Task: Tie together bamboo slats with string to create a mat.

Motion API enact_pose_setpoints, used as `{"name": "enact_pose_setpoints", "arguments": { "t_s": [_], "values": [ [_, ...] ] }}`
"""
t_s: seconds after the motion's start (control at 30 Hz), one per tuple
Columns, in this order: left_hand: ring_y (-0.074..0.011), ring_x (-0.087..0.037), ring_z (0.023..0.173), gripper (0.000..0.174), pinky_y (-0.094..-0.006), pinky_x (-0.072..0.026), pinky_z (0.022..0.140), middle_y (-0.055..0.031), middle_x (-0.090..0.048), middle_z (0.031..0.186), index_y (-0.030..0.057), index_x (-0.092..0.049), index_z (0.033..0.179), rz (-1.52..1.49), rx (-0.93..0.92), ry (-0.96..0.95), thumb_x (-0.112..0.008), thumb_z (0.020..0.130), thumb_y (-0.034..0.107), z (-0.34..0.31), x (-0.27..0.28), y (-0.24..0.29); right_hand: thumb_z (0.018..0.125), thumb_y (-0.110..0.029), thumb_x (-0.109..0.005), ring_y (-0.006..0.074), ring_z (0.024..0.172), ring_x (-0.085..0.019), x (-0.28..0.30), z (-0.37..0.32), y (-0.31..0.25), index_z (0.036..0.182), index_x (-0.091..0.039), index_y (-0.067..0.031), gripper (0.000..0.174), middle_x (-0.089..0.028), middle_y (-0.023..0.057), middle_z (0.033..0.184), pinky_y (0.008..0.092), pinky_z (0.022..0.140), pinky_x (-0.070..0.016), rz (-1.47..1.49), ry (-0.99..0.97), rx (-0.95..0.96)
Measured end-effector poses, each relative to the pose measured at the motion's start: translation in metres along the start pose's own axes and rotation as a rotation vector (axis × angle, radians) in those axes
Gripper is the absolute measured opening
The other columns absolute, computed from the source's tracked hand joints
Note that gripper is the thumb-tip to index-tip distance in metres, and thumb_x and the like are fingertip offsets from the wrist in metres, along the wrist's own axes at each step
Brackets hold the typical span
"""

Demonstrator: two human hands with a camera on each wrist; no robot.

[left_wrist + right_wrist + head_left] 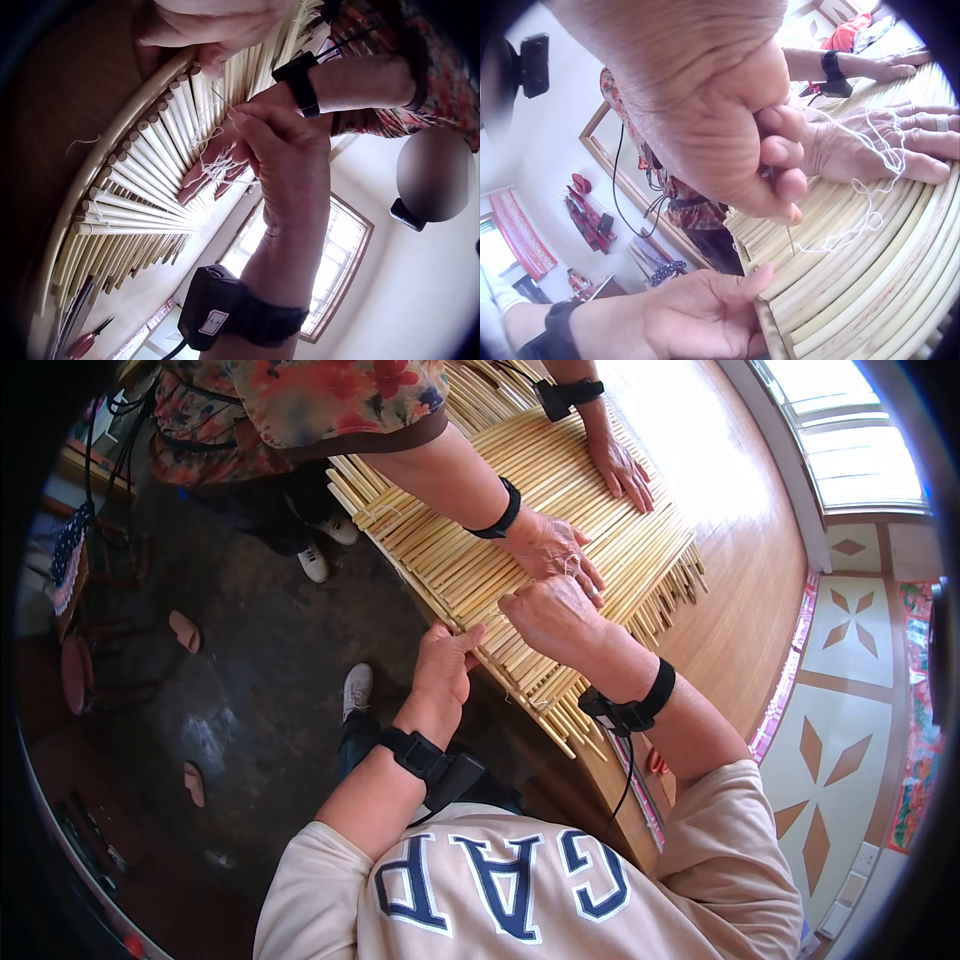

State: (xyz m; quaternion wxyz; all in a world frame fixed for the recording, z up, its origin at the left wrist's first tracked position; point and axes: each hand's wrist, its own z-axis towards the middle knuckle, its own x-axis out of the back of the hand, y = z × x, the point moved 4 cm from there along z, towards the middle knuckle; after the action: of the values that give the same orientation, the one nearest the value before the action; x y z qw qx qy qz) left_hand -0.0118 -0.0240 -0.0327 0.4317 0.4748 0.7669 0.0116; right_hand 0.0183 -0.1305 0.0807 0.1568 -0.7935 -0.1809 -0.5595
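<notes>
A mat of pale round sticks [440,560] lies on a wooden surface, a long rod [107,144] running along its near edge. My left hand [443,665] grips that edge, thumb [756,282] on top and the other fingers partly hidden beneath. Over the sticks, my right hand [555,622] pinches a thin needle [791,241] between thumb and fingertips, its point down at the sticks close to my left thumb. Loose white thread [871,223] trails from the needle across the mat and over another person's hand [870,142], which rests flat beside mine.
The other person's second hand [622,472] lies on the far part of the mat. Uneven stick ends [680,582] stick out at the right. Red-handled scissors [656,761] lie near my right arm. Slippers [185,631] are on the dark floor at left, and a window [850,445] is upper right.
</notes>
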Motion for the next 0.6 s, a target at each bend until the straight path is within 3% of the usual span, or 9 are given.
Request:
{"name": "enact_pose_setpoints", "arguments": {
  "t_s": [0.23, 0.33, 0.43, 0.5, 0.6],
  "values": [
    [-0.0139, -0.056, 0.087, 0.032, -0.0288, -0.0466, 0.075, -0.0057, -0.057, 0.099, 0.0044, -0.05, 0.104, -0.023, -0.01, 0.004, -0.061, 0.075, 0.0, 0.0, -0.001, -0.001, 0.065, -0.009, -0.054, 0.0308, 0.057, -0.061, -0.002, 0.004, -0.011, 0.066, -0.057, -0.0016, 0.008, -0.058, 0.0152, 0.058, 0.0377, 0.049, -0.0461, -0.014, -0.136, 0.027],
    [-0.0136, -0.057, 0.085, 0.031, -0.028, -0.0471, 0.073, -0.0058, -0.057, 0.098, 0.0041, -0.05, 0.104, -0.017, -0.019, 0.014, -0.061, 0.075, 0.0, 0.0, 0.0, -0.001, 0.063, -0.013, -0.055, 0.0272, 0.054, -0.061, 0.002, 0.006, -0.015, 0.055, -0.059, -0.0046, 0.013, -0.058, 0.0135, 0.055, 0.0363, 0.046, -0.0462, -0.047, -0.084, 0.037],
    [-0.0132, -0.057, 0.084, 0.031, -0.0271, -0.0475, 0.072, -0.0058, -0.057, 0.098, 0.0042, -0.05, 0.104, -0.001, -0.016, 0.018, -0.061, 0.075, 0.0, -0.001, 0.0, 0.0, 0.065, -0.013, -0.054, 0.0281, 0.056, -0.061, 0.005, 0.008, -0.017, 0.06, -0.06, -0.004, 0.012, -0.059, 0.0142, 0.058, 0.0371, 0.048, -0.0467, -0.05, -0.105, 0.042],
    [-0.0134, -0.057, 0.086, 0.031, -0.0278, -0.0464, 0.074, -0.0058, -0.058, 0.099, 0.0041, -0.05, 0.105, -0.006, -0.01, 0.005, -0.061, 0.076, 0.0, -0.002, -0.001, 0.001, 0.069, -0.008, -0.052, 0.0304, 0.064, -0.062, 0.001, 0.008, -0.007, 0.073, -0.06, -0.0008, 0.012, -0.06, 0.016, 0.063, 0.0366, 0.053, -0.047, 0.032, -0.161, -0.05],
    [-0.0152, -0.055, 0.093, 0.037, -0.0316, -0.0452, 0.079, -0.0028, -0.057, 0.103, 0.008, -0.048, 0.11, 0.017, 0.045, -0.072, -0.063, 0.076, 0.006, 0.003, 0.003, 0.0, 0.068, -0.012, -0.053, 0.0301, 0.06, -0.062, -0.004, 0.005, 0.001, 0.069, -0.06, -0.0022, 0.012, -0.059, 0.0163, 0.061, 0.0384, 0.051, -0.0475, 0.049, -0.068, -0.025]
  ]
}}
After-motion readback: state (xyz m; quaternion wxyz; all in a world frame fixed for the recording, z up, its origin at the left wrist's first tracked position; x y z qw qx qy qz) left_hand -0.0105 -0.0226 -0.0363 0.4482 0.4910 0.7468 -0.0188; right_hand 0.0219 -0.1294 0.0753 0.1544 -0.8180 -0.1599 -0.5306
